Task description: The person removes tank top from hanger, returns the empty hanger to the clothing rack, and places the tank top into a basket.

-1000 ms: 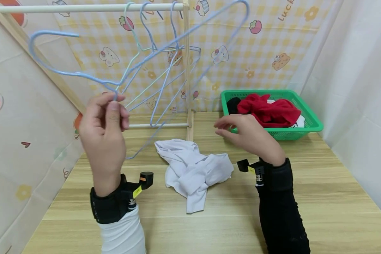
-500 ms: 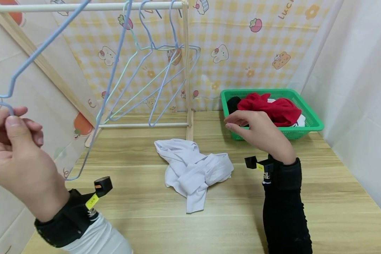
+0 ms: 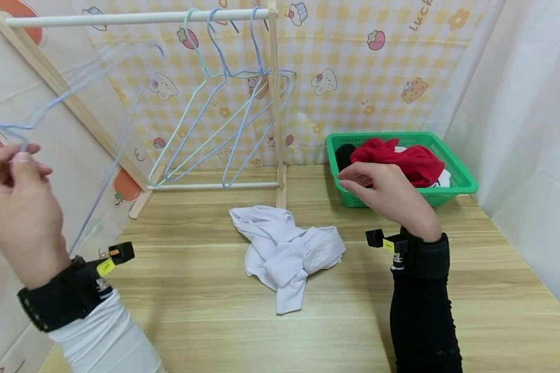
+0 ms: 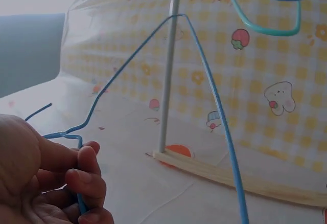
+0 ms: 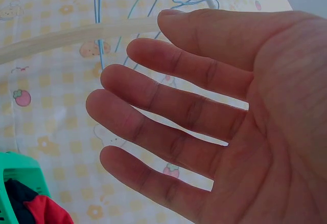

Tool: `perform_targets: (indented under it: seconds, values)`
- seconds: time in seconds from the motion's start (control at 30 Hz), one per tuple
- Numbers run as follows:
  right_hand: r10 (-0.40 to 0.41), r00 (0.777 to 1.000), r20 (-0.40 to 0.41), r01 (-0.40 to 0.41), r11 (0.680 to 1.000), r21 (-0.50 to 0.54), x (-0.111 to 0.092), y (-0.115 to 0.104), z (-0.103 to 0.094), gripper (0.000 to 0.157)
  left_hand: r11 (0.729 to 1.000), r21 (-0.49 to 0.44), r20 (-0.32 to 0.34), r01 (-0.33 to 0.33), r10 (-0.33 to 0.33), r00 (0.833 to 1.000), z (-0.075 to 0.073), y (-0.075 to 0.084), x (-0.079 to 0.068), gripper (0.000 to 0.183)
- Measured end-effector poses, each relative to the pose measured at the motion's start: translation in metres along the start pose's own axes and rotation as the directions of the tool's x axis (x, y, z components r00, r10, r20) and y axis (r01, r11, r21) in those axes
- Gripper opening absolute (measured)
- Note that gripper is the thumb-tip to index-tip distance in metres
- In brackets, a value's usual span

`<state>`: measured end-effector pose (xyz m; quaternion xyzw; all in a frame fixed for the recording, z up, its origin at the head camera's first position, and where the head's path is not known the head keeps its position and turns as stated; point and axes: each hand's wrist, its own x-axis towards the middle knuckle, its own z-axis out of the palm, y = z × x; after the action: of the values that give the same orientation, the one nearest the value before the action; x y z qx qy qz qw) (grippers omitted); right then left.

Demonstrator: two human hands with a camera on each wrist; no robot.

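Observation:
My left hand (image 3: 21,207) is at the left edge of the head view, pinching a blue clothes hanger (image 4: 217,101) near its neck. The hanger is tilted and blurred by motion in the head view; in the left wrist view its triangular frame stretches away from the fingers. My right hand (image 3: 392,199) hovers in front of the green basket with nothing in it; its fingers (image 5: 153,93) are spread and relaxed in the right wrist view. Between the two hands a crumpled white garment (image 3: 287,256) lies on the wooden table (image 3: 336,331).
A wooden rack with a white rail (image 3: 121,19) stands at the back left. Several blue and green hangers (image 3: 193,98) hang from it. The green basket (image 3: 466,186) at the back right holds a red cloth (image 3: 401,160) plus black and white pieces.
My left hand has carried the blue hanger leftward, away from in front of the rack, and turned it. My right hand has shifted slightly to the right. The white garment stays put.

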<state>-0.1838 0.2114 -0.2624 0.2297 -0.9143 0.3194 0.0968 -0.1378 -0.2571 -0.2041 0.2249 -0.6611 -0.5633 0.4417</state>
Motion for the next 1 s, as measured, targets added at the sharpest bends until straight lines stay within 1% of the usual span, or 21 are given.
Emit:
perform_targets:
  seconds: [0.03, 0.07, 0.13, 0.17, 0.23, 0.3, 0.37, 0.43, 0.47, 0.5, 0.57, 0.6, 0.67, 0.73, 0.8, 0.9, 0.97, 1.0]
  values:
    - [0.001, 1.000, -0.001, -0.001, 1.000, 0.002, -0.001, 0.001, 0.000, 0.028, 0.996, 0.089, 0.031, -0.029, 0.026, 0.999, 0.005, 0.001, 0.004, 0.024]
    - [0.002, 1.000, 0.001, -0.002, 1.000, 0.004, -0.001, 0.002, 0.000, 0.028, 0.981, 0.180, 0.064, -0.070, 0.060, 0.996, 0.011, 0.001, 0.007, 0.026]
    - [0.006, 1.000, 0.006, -0.006, 1.000, 0.004, -0.002, 0.003, 0.000, 0.028, 0.929, 0.338, 0.141, -0.152, 0.109, 0.984, 0.022, 0.003, 0.015, 0.029]
    - [0.008, 1.000, 0.008, -0.008, 1.000, 0.002, -0.002, 0.004, 0.000, 0.028, 0.908, 0.377, 0.190, -0.181, 0.116, 0.975, 0.027, 0.005, 0.018, 0.031]
    - [0.005, 1.000, 0.008, -0.006, 1.000, 0.001, -0.003, 0.005, 0.000, 0.025, 0.869, 0.423, 0.288, -0.257, 0.141, 0.947, 0.038, 0.008, 0.026, 0.034]
    - [0.002, 1.000, 0.003, -0.002, 1.000, 0.001, -0.003, 0.005, -0.001, 0.023, 0.827, 0.449, 0.375, -0.338, 0.168, 0.911, 0.048, 0.012, 0.033, 0.037]
    - [-0.005, 1.000, -0.001, 0.005, 1.000, 0.001, -0.003, 0.005, -0.001, 0.022, 0.811, 0.440, 0.445, -0.385, 0.176, 0.878, 0.057, 0.016, 0.041, 0.039]
    - [-0.010, 1.000, -0.004, 0.010, 1.000, 0.003, -0.003, 0.005, -0.002, 0.022, 0.795, 0.440, 0.504, -0.416, 0.165, 0.848, 0.066, 0.021, 0.049, 0.041]
    - [-0.010, 1.000, -0.004, 0.010, 1.000, 0.002, -0.004, 0.005, -0.003, 0.024, 0.796, 0.437, 0.533, -0.420, 0.147, 0.833, 0.070, 0.024, 0.053, 0.041]
    - [-0.009, 1.000, -0.004, 0.009, 1.000, 0.002, -0.004, 0.005, -0.003, 0.024, 0.804, 0.428, 0.559, -0.413, 0.124, 0.820, 0.075, 0.027, 0.056, 0.041]
    - [-0.007, 1.000, 0.001, 0.007, 1.000, 0.000, -0.004, 0.004, -0.004, 0.026, 0.840, 0.401, 0.607, -0.366, 0.055, 0.793, 0.083, 0.032, 0.064, 0.040]
    - [-0.005, 1.000, 0.000, 0.005, 1.000, -0.001, -0.004, 0.004, -0.004, 0.025, 0.853, 0.389, 0.630, -0.348, 0.030, 0.776, 0.088, 0.035, 0.067, 0.038]
    - [0.000, 1.000, -0.002, 0.000, 1.000, -0.007, -0.005, 0.004, -0.005, 0.024, 0.879, 0.354, 0.664, -0.320, 0.005, 0.748, 0.099, 0.039, 0.072, 0.032]
    - [-0.002, 1.000, -0.003, 0.002, 1.000, -0.013, -0.005, 0.004, -0.005, 0.025, 0.895, 0.324, 0.692, -0.306, -0.004, 0.722, 0.110, 0.043, 0.074, 0.027]
    - [-0.006, 1.000, -0.006, 0.006, 1.000, -0.021, -0.005, 0.004, -0.005, 0.026, 0.896, 0.312, 0.719, -0.315, -0.007, 0.695, 0.120, 0.047, 0.075, 0.025]
    - [-0.014, 1.000, -0.005, 0.014, 1.000, -0.022, -0.005, 0.004, -0.003, 0.027, 0.892, 0.309, 0.750, -0.330, -0.015, 0.662, 0.131, 0.049, 0.074, 0.028]
    - [-0.016, 1.000, 0.001, 0.016, 1.000, -0.016, -0.004, 0.004, -0.002, 0.028, 0.885, 0.315, 0.762, -0.342, -0.021, 0.647, 0.135, 0.049, 0.072, 0.031]
    - [-0.016, 1.000, 0.004, 0.016, 1.000, -0.013, -0.003, 0.004, -0.002, 0.028, 0.883, 0.316, 0.763, -0.347, -0.019, 0.646, 0.136, 0.049, 0.070, 0.031]
